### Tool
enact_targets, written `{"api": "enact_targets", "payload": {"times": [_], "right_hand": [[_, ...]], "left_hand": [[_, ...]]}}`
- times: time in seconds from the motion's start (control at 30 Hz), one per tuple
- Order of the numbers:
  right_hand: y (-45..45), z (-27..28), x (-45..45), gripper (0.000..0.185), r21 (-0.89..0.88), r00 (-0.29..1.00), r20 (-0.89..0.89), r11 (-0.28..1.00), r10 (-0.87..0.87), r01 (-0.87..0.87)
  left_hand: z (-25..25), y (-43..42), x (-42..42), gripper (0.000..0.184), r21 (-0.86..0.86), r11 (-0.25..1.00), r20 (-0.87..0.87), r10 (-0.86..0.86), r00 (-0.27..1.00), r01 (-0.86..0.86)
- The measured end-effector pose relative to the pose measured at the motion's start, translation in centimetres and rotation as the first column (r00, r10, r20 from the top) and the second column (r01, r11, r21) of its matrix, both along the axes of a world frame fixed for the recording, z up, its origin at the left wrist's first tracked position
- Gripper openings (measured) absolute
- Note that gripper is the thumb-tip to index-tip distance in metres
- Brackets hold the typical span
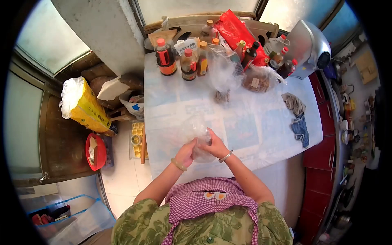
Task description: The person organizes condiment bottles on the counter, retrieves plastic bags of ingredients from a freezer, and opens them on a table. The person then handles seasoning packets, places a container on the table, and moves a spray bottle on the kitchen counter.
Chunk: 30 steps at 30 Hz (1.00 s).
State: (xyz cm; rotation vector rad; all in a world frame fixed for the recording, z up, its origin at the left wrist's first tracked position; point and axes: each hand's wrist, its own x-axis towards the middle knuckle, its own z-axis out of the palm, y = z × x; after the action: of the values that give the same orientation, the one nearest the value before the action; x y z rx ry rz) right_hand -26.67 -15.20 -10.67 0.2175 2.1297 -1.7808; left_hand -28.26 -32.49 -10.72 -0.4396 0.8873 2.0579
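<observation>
At the person's side of the table [261,149], both hands are working close together on a clear plastic bag [195,130]. The left hand [186,152] is grasping the bag, its fingers curling in, and the right hand [215,145] is gripping it from the other side. I am not able to tell whether anything is sitting inside. A pale bangle [179,165] is circling the left wrist, a silver bracelet [226,156] the right, and the person is wearing a checked apron [210,204].

Along the table's far side, bottles are crowding together; a dark bottle with a red cap [166,60] is standing near its far left corner. A big red packet [234,29] is leaning among the bottles, and a bag of brown food [257,80] is lying in front of them. Toward the table's far right corner, a silver appliance [304,49] is standing. Along the table's right side, a grey cloth [293,103] is lying crumpled, touching a blue cloth [300,130]. Beyond the table's left side, a yellow sack [86,105] is leaning above a red basin [96,152]. Off its right side, red cupboards [317,163] are lining the room.
</observation>
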Motion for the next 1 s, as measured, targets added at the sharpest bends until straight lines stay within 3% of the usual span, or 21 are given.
{"api": "enact_targets", "payload": {"times": [0.03, 0.13, 0.23, 0.33, 0.43, 0.53, 0.63, 0.73, 0.83, 0.93, 1.0], "right_hand": [[0.0, 0.6, -0.1, 0.072, 0.052, 0.999, -0.006, 0.998, 0.031, -0.031], [-0.1, 1.5, -1.4, 0.064, 0.071, 0.991, -0.003, 0.988, 0.137, -0.136], [0.2, 0.5, -2.0, 0.051, -0.046, 0.997, -0.049, 0.997, 0.067, -0.069], [0.4, -2.7, -2.0, 0.036, 0.09, 0.992, -0.128, 0.996, -0.005, 0.017], [0.5, -6.3, -2.2, 0.025, 0.079, 0.975, -0.173, 0.985, -0.139, 0.154], [0.8, -5.1, -2.6, 0.019, 0.16, 0.966, -0.18, 0.963, -0.187, 0.217], [0.7, -2.8, -3.1, 0.015, 0.237, 0.931, -0.2, 0.907, -0.305, 0.348], [-0.7, -4.5, -3.4, 0.023, 0.427, 0.911, -0.403, 0.863, -0.084, 0.269], [-2.6, -0.7, -3.4, 0.032, 0.618, 0.892, -0.29, 0.78, 0.347, -0.102], [-1.9, 3.9, -4.8, 0.038, 0.493, 0.842, -0.19, 0.791, 0.505, -0.363], [-0.2, 2.0, -5.1, 0.038, 0.449, 0.816, -0.487, 0.891, 0.31, -0.07]], "left_hand": [[0.1, -0.1, 0.1, 0.038, -0.049, 0.999, -0.017, -0.003, 1.0, 0.002], [2.2, -0.5, -0.3, 0.04, 0.023, 0.999, -0.096, -0.024, 0.995, 0.026], [0.6, -0.9, -1.0, 0.041, 0.128, 0.99, -0.148, -0.033, 0.988, 0.052], [1.8, -0.5, -1.3, 0.043, -0.124, 0.988, -0.236, -0.124, 0.964, 0.096], [0.4, 0.5, -1.2, 0.053, -0.328, 0.945, -0.383, -0.14, 0.913, 0.007], [-0.6, 0.9, -1.6, 0.063, -0.563, 0.785, -0.582, -0.154, 0.798, -0.259], [3.7, -0.2, -1.5, 0.064, -0.662, 0.382, -0.749, -0.304, 0.588, -0.645], [3.4, -0.3, -1.6, 0.056, -0.723, 0.503, -0.69, -0.508, 0.516, -0.473], [0.0, 0.1, -2.1, 0.048, -0.654, 0.628, -0.676, -0.233, 0.699, -0.422], [-1.5, -1.2, -3.6, 0.043, -0.564, 0.733, -0.593, -0.039, 0.804, -0.381], [-3.1, -2.5, -4.6, 0.043, -0.516, 0.754, -0.602, 0.017, 0.798, -0.406]]}}
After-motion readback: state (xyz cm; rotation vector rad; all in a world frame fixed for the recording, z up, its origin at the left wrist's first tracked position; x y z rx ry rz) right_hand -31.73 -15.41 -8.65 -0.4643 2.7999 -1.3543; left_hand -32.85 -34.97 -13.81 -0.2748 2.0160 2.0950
